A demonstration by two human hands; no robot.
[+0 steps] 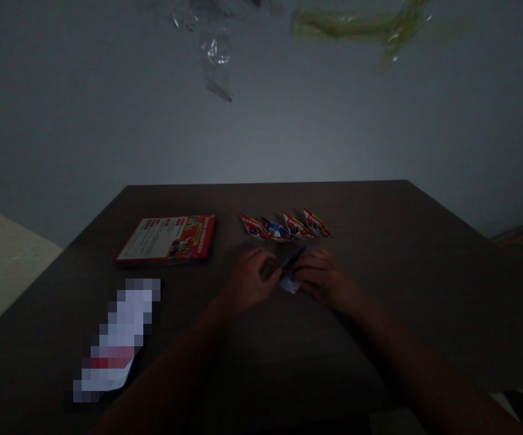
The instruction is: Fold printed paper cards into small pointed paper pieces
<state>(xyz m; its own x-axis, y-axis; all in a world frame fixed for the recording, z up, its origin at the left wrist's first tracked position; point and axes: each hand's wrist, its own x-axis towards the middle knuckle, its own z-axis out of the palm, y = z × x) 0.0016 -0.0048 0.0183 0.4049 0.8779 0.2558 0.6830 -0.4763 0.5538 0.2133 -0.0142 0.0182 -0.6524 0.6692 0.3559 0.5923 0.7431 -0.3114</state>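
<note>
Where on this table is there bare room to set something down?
The widest patch of table lies between the right hand and its right edge. A slimmer strip runs between the folded pieces and wall. The middle is crowded, with the left hand beside the right one; the booklet and pixelated object occupy the left.

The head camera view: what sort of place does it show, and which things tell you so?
Probably a dim room indoors, perhaps at home: a wood-grain table stands before a plain wall with yellowish tape stuck to it.
</note>
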